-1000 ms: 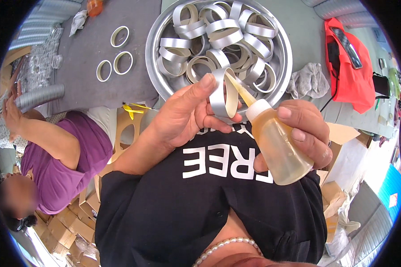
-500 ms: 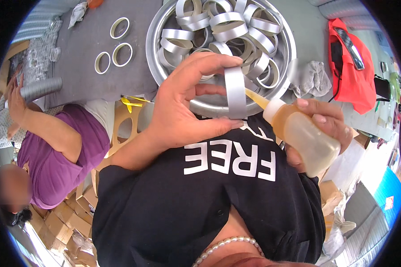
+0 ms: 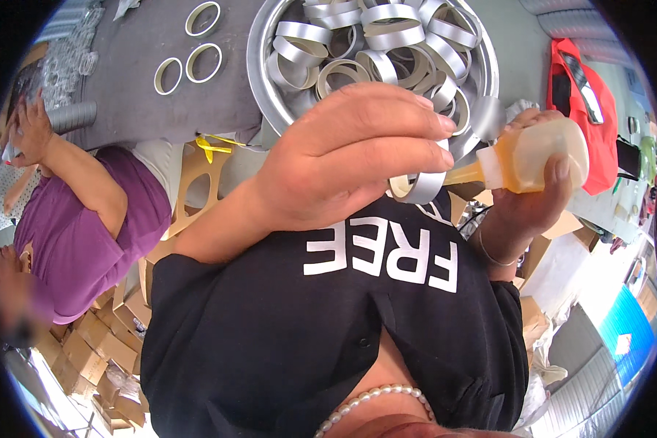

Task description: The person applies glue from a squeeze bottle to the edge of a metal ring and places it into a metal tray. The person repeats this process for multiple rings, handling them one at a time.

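Left hand (image 3: 358,150) has the silver ring (image 3: 425,191) pinched on the near side of the basin (image 3: 258,84), I'd guess so the nozzle (image 3: 466,175) can reach its edge. Right hand (image 3: 539,208) is wrapped round the squeeze bottle (image 3: 547,150), tipped sideways, probably so liquid runs tipward

Ring (image 3: 426,188): upper part hidden behind left hand (image 3: 365,153); thumb of same hand out of sight.
Nozzle (image 3: 466,174): contact with ring cannot be told.
Bottle (image 3: 547,146): partly covered by right hand (image 3: 536,201).
Grey cloth (image 3: 519,107): mostly hidden behind right hand.
Metal bowl (image 3: 259,73): far rim cut off by upper edge, near rim hidden.
Heaped rings (image 3: 394,31): overlapping, topmost cut off.
Pearl necklace (image 3: 369,398): cut off at lower edge.
Co-worker's head (image 3: 16,310): blurred.
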Available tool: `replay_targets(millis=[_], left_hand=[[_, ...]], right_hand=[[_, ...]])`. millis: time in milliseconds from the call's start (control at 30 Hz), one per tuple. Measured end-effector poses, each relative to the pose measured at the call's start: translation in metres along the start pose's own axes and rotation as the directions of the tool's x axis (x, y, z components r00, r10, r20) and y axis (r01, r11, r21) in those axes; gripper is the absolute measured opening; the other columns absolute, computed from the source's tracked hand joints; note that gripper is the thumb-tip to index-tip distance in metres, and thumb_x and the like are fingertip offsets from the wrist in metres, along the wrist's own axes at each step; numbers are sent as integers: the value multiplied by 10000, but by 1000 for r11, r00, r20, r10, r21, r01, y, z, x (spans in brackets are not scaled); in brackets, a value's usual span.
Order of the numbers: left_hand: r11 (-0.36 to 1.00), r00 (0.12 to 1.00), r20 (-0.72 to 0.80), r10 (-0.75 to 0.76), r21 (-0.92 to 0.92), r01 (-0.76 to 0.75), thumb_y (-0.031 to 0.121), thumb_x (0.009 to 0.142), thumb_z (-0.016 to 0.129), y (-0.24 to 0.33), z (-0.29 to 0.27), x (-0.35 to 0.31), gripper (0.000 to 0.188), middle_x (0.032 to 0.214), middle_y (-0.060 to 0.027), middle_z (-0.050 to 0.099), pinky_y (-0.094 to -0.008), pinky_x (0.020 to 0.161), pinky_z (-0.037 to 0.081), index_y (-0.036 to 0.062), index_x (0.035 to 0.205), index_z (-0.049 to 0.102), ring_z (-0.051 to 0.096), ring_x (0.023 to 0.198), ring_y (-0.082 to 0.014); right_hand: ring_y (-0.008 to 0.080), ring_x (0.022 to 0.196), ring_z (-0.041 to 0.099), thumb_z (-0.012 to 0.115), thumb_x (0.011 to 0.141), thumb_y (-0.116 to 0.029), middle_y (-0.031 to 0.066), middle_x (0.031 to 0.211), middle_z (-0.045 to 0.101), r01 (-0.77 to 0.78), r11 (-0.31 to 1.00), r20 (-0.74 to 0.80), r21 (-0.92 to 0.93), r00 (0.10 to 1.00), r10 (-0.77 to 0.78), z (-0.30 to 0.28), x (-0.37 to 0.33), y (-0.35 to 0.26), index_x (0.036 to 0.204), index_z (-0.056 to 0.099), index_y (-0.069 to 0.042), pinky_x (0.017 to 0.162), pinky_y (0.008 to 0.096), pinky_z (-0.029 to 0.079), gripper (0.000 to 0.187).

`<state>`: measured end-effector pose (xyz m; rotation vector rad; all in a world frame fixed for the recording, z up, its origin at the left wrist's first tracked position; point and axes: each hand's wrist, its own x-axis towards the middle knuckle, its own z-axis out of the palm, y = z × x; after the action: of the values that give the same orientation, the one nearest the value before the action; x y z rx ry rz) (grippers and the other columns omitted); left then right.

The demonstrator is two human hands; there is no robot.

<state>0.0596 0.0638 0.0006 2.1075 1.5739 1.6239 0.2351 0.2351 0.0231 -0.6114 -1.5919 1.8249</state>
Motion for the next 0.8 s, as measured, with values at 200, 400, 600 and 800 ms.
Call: replay_targets(millis=[200,400,600,800], left_hand=[[982,979,-73,-188,-26,186,-40,637,782,12,-12,-5,555,1223,-139,610,-349,916,499,36,1166,632,604,1117,-268],[664,580,-417,-699,-79,744,201,622,837,4,-63,-59,734,1135,-90,589,-342,808,523,50,1293,581,596,991,-212],[180,524,-497,-692,585,791,152,692,806,-25,-88,-104,657,1133,-112,557,-337,797,495,45,1299,578,575,846,-220],[614,706,-360,-610,348,708,202,711,820,-18,-50,-37,588,1133,-95,600,-328,712,498,58,1238,603,551,750,-193]], right_hand=[[124,632,524,486,975,-458,176,985,552,-308,752,223,583,951,216,-3,13,16,1113,484,68,512,226,425,544],[76,493,491,477,981,-521,177,1052,618,-260,602,159,755,963,216,-44,23,37,1159,534,42,436,183,387,594],[72,496,495,508,974,-503,193,1027,632,-212,631,90,747,971,220,-51,28,39,1125,548,27,437,185,366,552],[83,493,495,494,973,-517,202,1026,643,-187,647,65,739,976,208,-44,26,36,1110,557,28,437,197,363,566]])
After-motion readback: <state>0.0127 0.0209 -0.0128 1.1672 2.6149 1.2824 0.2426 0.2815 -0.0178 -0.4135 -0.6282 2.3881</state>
